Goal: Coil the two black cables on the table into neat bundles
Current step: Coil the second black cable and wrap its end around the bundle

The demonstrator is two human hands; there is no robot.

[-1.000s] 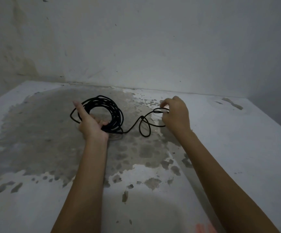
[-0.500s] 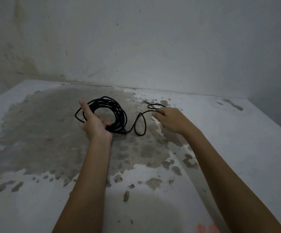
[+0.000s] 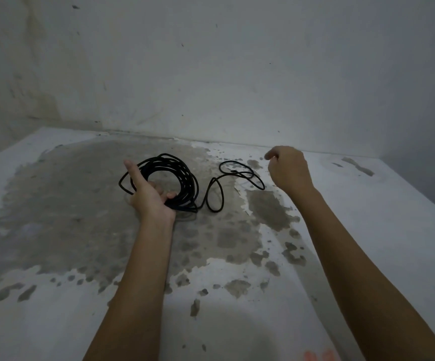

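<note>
Here, the coiling of the first cable point(image 3: 193, 188) looks nearly done. The left hand point(image 3: 150, 201) grips the coil point(image 3: 182, 173) at its near edge. Its fingers point(image 3: 170, 196) are wrapped round the gathered turns, with the forefinger stretched up along the left side. The bundle stands tilted, its lower edge at the bench point(image 3: 367, 230), towards the middle of the worn grey patch.

From the bottom of the coil a loose tail point(image 3: 217, 194) runs out to the right. It lies flat on the bench in a couple of slack loops, and its far end stops just short of the right hand point(image 3: 289, 170). That hand hovers above the bench just beside the tail, fingers curled in — holding nothing, as far as can be seen.

So the step in hand is feeding the last length onto the bundle. The next move probably calls for the right hand to come down and pinch the tail near its end. It would then sweep the tail round to the left hand as one more turn, matching the size of the others. The small crossed loop may kink if pulled tight — better to ease it open first. A second cable is not in view.
</note>
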